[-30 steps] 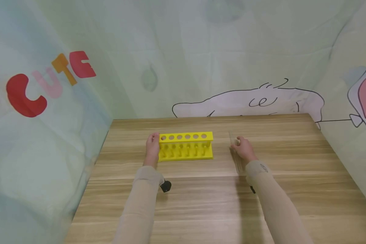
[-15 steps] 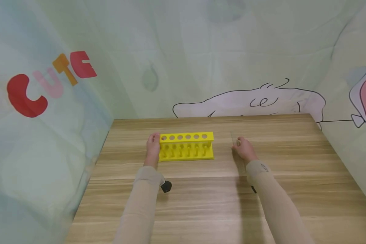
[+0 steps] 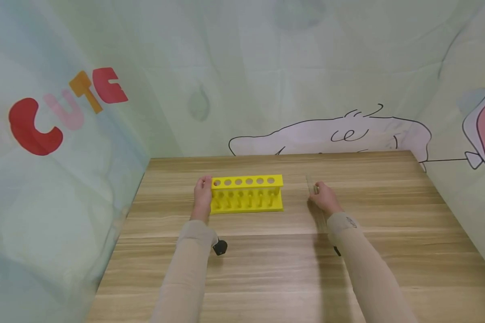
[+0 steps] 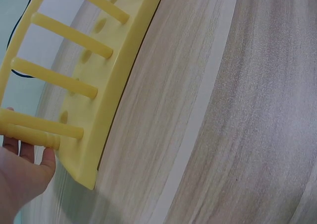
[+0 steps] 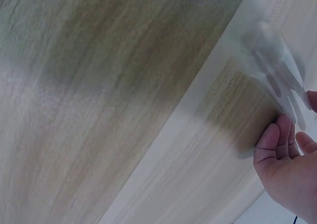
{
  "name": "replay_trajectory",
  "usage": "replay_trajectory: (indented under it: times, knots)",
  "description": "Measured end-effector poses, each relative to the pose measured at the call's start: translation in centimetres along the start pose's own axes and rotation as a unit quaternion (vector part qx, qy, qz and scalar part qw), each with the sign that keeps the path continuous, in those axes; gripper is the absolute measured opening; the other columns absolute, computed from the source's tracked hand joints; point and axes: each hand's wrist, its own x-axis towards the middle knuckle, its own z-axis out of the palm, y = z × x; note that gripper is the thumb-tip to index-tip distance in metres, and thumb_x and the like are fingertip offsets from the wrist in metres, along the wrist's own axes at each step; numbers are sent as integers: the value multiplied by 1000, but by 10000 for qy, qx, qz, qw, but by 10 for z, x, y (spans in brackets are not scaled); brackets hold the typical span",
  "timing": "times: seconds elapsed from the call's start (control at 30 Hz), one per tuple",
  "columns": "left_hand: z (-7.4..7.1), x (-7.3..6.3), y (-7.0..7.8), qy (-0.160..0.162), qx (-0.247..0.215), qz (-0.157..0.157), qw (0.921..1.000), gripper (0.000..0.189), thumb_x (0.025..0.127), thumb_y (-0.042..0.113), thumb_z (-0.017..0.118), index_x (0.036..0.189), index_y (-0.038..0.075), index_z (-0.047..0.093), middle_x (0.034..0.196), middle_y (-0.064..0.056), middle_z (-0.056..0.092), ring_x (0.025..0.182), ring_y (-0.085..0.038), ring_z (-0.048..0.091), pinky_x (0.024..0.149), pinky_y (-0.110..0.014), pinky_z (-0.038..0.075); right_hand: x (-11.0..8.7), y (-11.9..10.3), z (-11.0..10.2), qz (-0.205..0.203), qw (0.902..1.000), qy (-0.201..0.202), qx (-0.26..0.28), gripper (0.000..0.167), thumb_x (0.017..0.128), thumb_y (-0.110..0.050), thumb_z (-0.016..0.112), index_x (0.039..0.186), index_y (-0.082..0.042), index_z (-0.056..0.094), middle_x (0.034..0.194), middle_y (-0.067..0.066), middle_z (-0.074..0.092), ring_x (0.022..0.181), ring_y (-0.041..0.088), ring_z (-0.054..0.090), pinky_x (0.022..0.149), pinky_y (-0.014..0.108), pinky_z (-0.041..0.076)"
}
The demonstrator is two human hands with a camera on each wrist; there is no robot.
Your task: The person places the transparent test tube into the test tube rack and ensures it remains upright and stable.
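Note:
A yellow test tube rack [image 3: 246,209] stands on the wooden table, its row of round holes along the top and upright pegs below. My left hand [image 3: 202,196] holds the rack's left end; in the left wrist view, fingers [image 4: 48,160] curl round the end post. To the right of the rack, my right hand [image 3: 325,197] pinches a clear test tube [image 5: 270,48] between thumb and fingers. The tube's rounded end shows in the right wrist view, close over the table. Its transparency makes its outline faint in the head view.
The wooden table [image 3: 266,269] reaches back to a fabric backdrop [image 3: 242,89] with cartoon drawings. Another fabric side [image 3: 64,202] with coloured letters rises on the left. A dark cable [image 4: 22,26] shows beyond the rack in the left wrist view.
My right hand has shifted very slightly to the right with the test tube, whose streaks below the hand look fainter now. The left hand and the rack stay in place.

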Motion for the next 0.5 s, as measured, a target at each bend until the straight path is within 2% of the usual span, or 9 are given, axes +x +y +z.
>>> replay_trajectory:
  times: [0.23, 0.37, 0.5]
  knots:
    - [0, -2, 1, 18, -24, 37, 10000, 39, 93, 40, 36, 123, 15, 43, 119, -4, 45, 108, -18, 37, 97, -33, 29, -4, -3, 0, 77, 9998, -101, 139, 58, 83, -12, 55, 131, 7, 28, 129, 30, 36, 117, 41, 38, 97, 49, 32]
    - [0, -3, 2, 21, -88, 140, 9999, 39, 94, 38, 36, 122, 12, 43, 115, -5, 46, 105, -18, 37, 95, -33, 30, -7, -5, -1, 128, 9996, -203, 117, 59, 83, -12, 56, 131, 6, 28, 124, 29, 41, 111, 39, 43, 93, 47, 37]
    - [0, -3, 2, 11, -108, 113, 9999, 38, 93, 39, 36, 121, 13, 43, 112, -4, 46, 104, -18, 38, 93, -31, 30, -8, -4, -1, 186, 9995, -240, 134, 55, 83, -12, 56, 129, 5, 30, 118, 27, 45, 104, 35, 46, 88, 44, 41]
